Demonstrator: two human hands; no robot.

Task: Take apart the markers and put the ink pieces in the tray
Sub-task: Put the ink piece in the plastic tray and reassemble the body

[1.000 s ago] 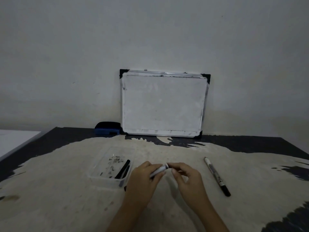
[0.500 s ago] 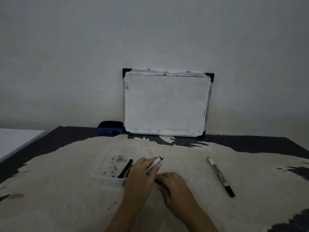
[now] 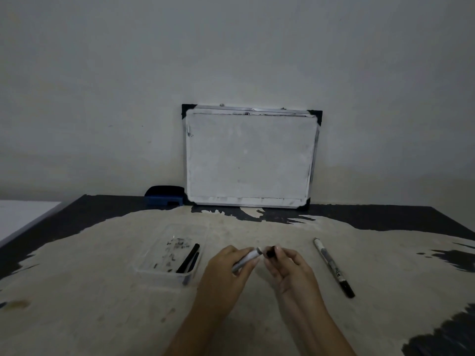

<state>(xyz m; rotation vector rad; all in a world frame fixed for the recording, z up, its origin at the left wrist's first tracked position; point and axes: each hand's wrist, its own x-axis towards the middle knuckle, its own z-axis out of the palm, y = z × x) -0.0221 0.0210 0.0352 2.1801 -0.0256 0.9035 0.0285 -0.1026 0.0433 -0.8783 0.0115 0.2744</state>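
Two hands at centre frame, pulling one marker apart.
My left hand (image 3: pixel 226 272) has its grip closed around the white marker barrel (image 3: pixel 246 259); my right hand (image 3: pixel 288 268) pinches a small black piece (image 3: pixel 270 253) just beside its end. Left of them, the clear tray (image 3: pixel 154 271) holds black ink pieces (image 3: pixel 189 258); another marker (image 3: pixel 332 267) lies on the table (image 3: pixel 102 304) at right.

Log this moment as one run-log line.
step: dismantling marker | left hand: holds marker barrel | right hand: pinches small black piece at barrel end | tray: two ink pieces | spare marker: on table
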